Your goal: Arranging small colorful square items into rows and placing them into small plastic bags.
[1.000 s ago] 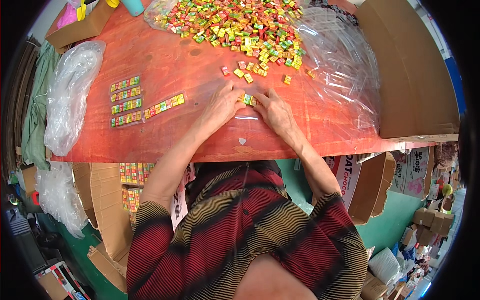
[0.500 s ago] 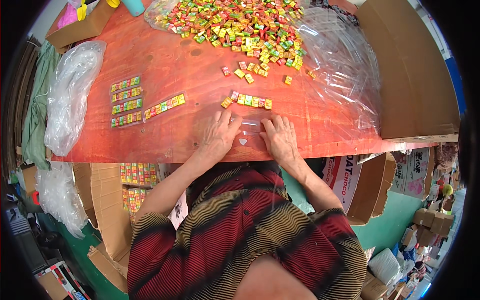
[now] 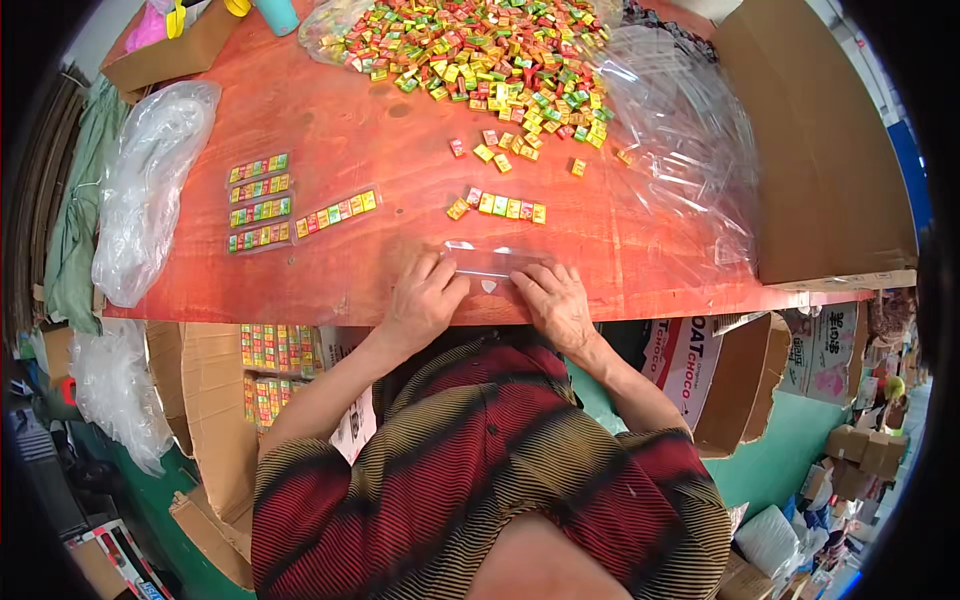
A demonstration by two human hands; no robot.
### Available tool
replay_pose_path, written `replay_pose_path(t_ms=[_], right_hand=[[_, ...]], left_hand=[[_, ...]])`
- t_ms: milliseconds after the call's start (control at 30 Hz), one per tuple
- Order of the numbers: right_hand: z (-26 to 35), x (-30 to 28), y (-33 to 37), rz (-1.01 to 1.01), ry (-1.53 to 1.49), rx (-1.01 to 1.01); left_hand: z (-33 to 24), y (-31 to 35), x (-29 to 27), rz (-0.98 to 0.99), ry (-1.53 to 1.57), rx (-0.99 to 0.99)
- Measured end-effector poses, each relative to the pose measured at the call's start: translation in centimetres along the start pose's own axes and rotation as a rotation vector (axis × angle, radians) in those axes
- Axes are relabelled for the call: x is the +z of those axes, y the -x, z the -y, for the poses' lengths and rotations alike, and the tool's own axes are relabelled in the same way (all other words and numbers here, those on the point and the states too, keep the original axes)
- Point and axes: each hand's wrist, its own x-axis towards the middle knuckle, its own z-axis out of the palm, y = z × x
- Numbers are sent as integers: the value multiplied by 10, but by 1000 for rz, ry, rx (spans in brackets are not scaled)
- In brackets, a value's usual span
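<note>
Near the table's front edge, my left hand (image 3: 428,298) and my right hand (image 3: 555,303) pinch the two ends of a clear plastic tray (image 3: 485,262), fingers closed on it. The tray looks bare inside. Just beyond it lies a short row of small coloured boxes (image 3: 513,208), mostly yellow, with a red-and-white one at its left end. One yellow box (image 3: 458,209) sits askew beside that row. To the left, several clear trays (image 3: 260,202) filled with such boxes are stacked in a column, and another filled tray (image 3: 338,212) slants next to them.
A large heap of small boxes (image 3: 500,60) covers the far side of the red wooden table (image 3: 340,120). Clear plastic sheets (image 3: 680,130) lie to the right, before a tall cardboard box (image 3: 830,150). A plastic bag (image 3: 155,190) rests at left. Open cartons (image 3: 215,400) stand below.
Both hands have drawn slightly toward me. The clear tray between them has shifted and tilted, showing more of its surface. The boxes on the table keep their arrangement.
</note>
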Motion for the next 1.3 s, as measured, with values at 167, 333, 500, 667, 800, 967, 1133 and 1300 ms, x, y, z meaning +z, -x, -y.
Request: replay_pose_path(t_ms=[167,333,500,667,800,967,1133,1300], right_hand=[[-2,-14,-14,-13,-39,48],[-21,-13,-39,-100,-119,257],[-33,-12,-41,-105,-182,297],[-42,-12,-42,-19,-166,322],[-41,-13,-52,6,-111,337],[-33,-16,-66,182,-149,402],[-38,-3,-71,147,-142,299],[-43,4,-69,80,-139,255]], left_hand=[[20,-27,-11,-24,45,-160],[62,-54,4,184,178,-227],[64,-54,7,246,174,-274],[63,-58,-1,256,167,-411],[70,-70,4,295,194,-389],[68,-75,10,300,347,-318],[63,-70,30,212,428,-233],[49,-73,32,158,424,-257]])
